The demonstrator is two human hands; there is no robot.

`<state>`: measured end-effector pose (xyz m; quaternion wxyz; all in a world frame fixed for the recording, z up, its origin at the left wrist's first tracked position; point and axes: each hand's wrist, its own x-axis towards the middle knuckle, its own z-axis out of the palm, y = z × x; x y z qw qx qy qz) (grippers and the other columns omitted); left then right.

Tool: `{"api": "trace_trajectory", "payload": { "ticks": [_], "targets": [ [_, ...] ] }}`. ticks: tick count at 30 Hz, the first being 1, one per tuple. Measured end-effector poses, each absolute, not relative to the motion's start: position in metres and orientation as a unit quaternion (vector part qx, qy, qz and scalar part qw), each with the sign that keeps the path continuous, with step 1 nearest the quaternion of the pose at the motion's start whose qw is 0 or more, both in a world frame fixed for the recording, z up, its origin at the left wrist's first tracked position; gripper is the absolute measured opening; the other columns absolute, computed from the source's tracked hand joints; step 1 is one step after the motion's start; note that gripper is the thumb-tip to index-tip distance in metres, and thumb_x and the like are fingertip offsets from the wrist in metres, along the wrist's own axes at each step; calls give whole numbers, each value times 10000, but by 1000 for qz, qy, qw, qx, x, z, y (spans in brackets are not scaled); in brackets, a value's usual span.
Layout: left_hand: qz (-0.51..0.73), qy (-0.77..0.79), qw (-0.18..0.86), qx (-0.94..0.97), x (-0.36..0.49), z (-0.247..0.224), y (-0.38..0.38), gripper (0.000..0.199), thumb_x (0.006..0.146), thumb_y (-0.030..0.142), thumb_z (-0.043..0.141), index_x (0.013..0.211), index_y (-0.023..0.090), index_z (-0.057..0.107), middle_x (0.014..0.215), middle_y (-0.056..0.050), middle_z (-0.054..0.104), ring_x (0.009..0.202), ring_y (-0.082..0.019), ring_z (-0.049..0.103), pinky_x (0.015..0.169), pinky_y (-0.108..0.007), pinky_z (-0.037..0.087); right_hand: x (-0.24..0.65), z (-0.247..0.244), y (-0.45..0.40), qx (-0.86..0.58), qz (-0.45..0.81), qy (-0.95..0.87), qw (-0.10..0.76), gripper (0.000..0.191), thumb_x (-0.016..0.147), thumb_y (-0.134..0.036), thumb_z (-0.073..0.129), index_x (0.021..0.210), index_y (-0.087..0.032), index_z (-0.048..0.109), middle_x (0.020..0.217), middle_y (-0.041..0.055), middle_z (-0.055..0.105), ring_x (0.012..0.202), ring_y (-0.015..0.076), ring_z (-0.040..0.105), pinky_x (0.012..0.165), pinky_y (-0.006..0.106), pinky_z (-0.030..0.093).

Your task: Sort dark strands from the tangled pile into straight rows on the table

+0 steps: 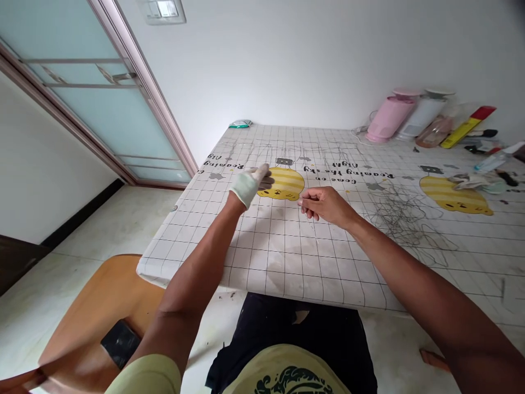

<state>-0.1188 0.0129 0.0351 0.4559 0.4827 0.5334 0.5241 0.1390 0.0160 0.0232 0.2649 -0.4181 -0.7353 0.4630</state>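
Observation:
My left hand (249,183) wears a pale glove with greyish fingertips. It hovers over a yellow striped cartoon print (287,180) on the white checked tablecloth (246,257), fingers stretched out and nothing visible in them. Just right of that print, my bare right hand (322,205) is closed in a pinch. Whatever sits between its thumb and forefinger is too small to make out; a faint thin line shows below. A tangle of thin dark lines (406,219) covers the cloth to the right, and more such lines (287,149) run along the back. Whether they are loose strands or drawn marks, I cannot tell.
At the back right stand a pink cylinder (390,117), a white cylinder (421,115), a bottle (435,131) and a yellow-red box (467,128). A crumpled cloth (478,180) lies nearer. A green-white packet (240,124) touches the wall. A wooden chair (98,295) holds a black object (120,342).

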Motion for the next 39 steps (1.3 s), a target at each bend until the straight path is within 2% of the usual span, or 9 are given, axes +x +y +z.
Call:
{"api": "trace_trajectory", "payload": {
  "ticks": [4,8,13,16,22,26,30,34,39],
  "targets": [
    [553,571,392,462,-153,36,9,421,967,575,691,972,156,732,888,-106,811,849,-193,767,874,-320,607,147,17,26,-419,461,-733,273,377,916,-553,789,826,-193,722,804,55,733,640,141,640,512,265,499],
    [468,631,383,487,-168,22,-9,272,944,433,661,885,180,740,906,-89,817,820,-198,745,783,-299,571,142,17,28,-402,478,-729,278,424,899,-607,803,857,-190,740,816,54,734,650,148,649,528,275,512],
    [353,683,315,556,-167,1,-37,322,967,393,552,746,227,718,815,-32,766,790,-207,673,693,-311,474,124,22,31,-397,541,-692,267,462,851,-627,846,821,-180,731,835,72,740,652,151,651,544,283,530],
    [339,686,295,572,-171,-11,-49,308,980,419,563,808,252,756,854,-21,775,837,-226,675,722,-321,472,122,19,40,-428,554,-669,250,457,807,-604,877,796,-174,723,823,98,742,629,161,643,522,295,534],
    [322,702,256,582,-179,-34,-60,287,1023,429,574,1022,304,832,1060,-39,830,1026,-276,737,884,-342,526,132,9,51,-526,298,-778,168,382,922,-499,711,672,-224,622,680,72,704,512,175,573,438,307,388],
    [290,708,238,599,-170,-33,-67,335,1066,429,535,1166,297,825,1168,-65,830,1089,-300,733,952,-385,514,119,14,45,-452,100,-874,146,391,1002,-435,542,674,-247,444,576,20,550,501,165,419,514,332,258],
    [252,695,203,642,-164,-28,-71,362,1096,419,499,1176,283,824,1132,-87,824,1061,-301,731,922,-402,497,88,35,42,-393,40,-904,162,369,1055,-454,425,748,-251,449,638,33,534,527,173,375,560,350,240],
    [227,688,179,665,-166,-28,-71,396,1113,436,470,1176,265,821,1071,-111,819,1016,-311,731,873,-417,493,52,67,54,-381,74,-903,185,406,1085,-479,465,752,-248,490,618,30,524,532,175,416,557,359,263],
    [187,686,131,691,-165,-23,-73,375,1126,377,441,1117,258,797,965,-77,813,904,-269,738,795,-383,500,-5,78,91,-434,289,-827,213,299,1066,-367,645,812,-210,627,764,57,716,569,155,630,514,298,449]
  ]
}}
